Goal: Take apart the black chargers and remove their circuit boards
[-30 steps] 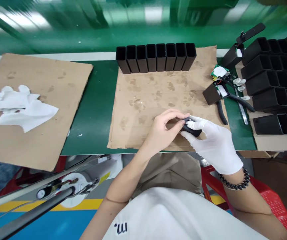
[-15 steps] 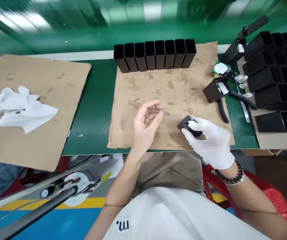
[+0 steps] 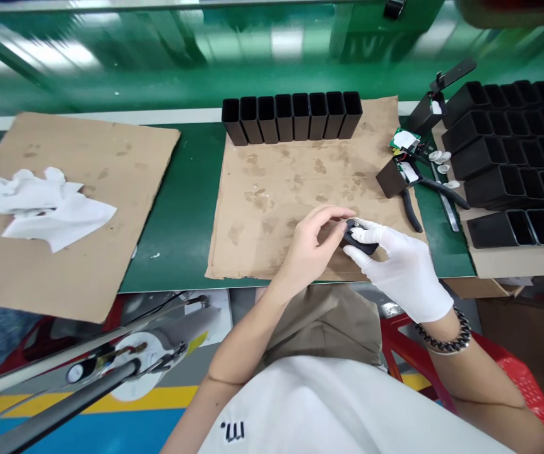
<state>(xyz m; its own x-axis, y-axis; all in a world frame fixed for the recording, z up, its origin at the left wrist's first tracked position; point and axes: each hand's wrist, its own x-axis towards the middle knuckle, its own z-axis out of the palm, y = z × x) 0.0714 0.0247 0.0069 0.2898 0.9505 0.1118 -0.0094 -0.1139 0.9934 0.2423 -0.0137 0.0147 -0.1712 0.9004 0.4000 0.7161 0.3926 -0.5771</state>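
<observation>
My right hand point(image 3: 407, 271), in a white glove, is closed round a small black part point(image 3: 353, 234) held just above the stained cardboard sheet point(image 3: 281, 202). My bare left hand point(image 3: 312, 249) meets it from the left, its fingertips pinched on the near end of the same part. Most of the part is hidden by the fingers. Both hands are over the sheet's front right corner.
A row of several black rectangular sleeves point(image 3: 293, 116) stands at the sheet's far edge. More black sleeves point(image 3: 513, 157) are stacked at right, with pliers point(image 3: 423, 189) and small parts beside them. A second cardboard sheet point(image 3: 64, 208) at left carries crumpled white cloth point(image 3: 45, 205).
Half a second ago my left hand was open and apart from the part; it has come back and pinched it again, as it did a second ago. My right hand kept its hold.
</observation>
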